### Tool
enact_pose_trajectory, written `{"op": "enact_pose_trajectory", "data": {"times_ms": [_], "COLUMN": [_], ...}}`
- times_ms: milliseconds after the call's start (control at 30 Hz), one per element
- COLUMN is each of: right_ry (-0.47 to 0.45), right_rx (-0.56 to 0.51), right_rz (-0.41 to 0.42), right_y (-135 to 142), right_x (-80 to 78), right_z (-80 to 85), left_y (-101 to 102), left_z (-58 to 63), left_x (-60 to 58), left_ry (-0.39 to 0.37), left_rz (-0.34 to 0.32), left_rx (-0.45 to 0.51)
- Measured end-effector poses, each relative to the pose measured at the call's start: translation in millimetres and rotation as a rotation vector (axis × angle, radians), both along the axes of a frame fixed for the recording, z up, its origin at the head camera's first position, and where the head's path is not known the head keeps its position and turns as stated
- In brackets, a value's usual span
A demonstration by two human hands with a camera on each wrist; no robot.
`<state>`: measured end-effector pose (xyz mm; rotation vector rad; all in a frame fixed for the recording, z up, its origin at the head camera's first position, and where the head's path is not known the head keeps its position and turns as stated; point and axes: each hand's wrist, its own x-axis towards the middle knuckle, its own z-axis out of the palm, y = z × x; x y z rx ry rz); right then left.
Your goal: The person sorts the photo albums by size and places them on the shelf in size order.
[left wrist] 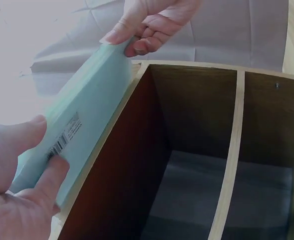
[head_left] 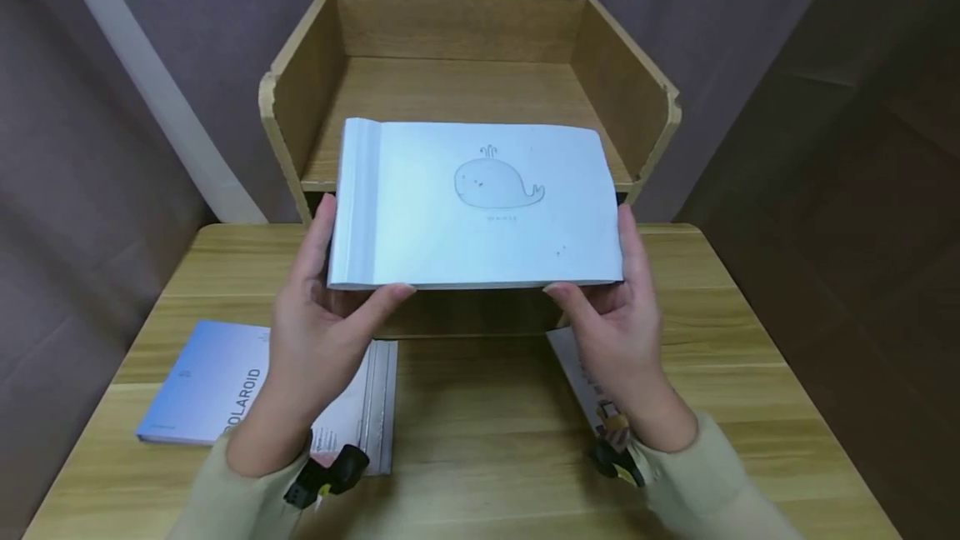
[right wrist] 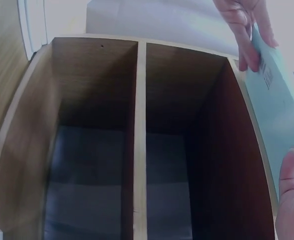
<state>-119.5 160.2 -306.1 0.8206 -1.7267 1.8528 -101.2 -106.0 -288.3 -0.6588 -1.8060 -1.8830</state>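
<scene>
Pale green fabric sleeves (head_left: 236, 490) lie nearest, one behind each hand. Left hand (head_left: 318, 327) and right hand (head_left: 618, 323) each pinch one end of a thick, white, rectangular paper book (head_left: 480, 244), thumbs at its lower edge, remaining fingers around the ends and behind. The book is raised between the two hands, above the table.

Possible faults: unequal pressure could tilt the book, since both thumbs bear near its lower edge only; a slackened pinch could let it slip; low forward travel could strike the light-brown wooden shelf unit (head_left: 459, 27) just beyond the grip. Whether book and shelf unit touch cannot be determined.

Appearance: a line-drawn whale (head_left: 498, 183) right of cover centre; a creased band alongside the left hand; a barcode label (left wrist: 65, 135) on the underside. Below the grip, leftward, a flat blue book (head_left: 198, 382) lies on the wood-grain table (head_left: 465, 448).
</scene>
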Motion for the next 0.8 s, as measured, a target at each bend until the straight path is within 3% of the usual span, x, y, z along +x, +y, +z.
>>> {"op": "enact_pose_trajectory", "data": {"times_ms": [267,433,600,800], "right_ry": [-0.007,-0.059,-0.097,-0.12], "right_rx": [0.01,-0.026,-0.099,-0.07], "right_rz": [-0.066,-0.15,-0.178,-0.244], "right_y": [0,-2,-5,-5], "right_x": [-10.3,-14.7,-24.3,-38.0], "right_z": [13.4,13.9,18.3,22.4], "left_y": [7,11,15,12], "left_z": [2.2,11.3,21.9,18.2], "left_x": [-13.2,-16.6,-20.3,-36.9], "left_ry": [0.059,0.079,0.105,0.097], "left_rz": [0.058,0.125,0.2,0.317], "left_rx": [0.114,0.098,0.025,-0.167]}}
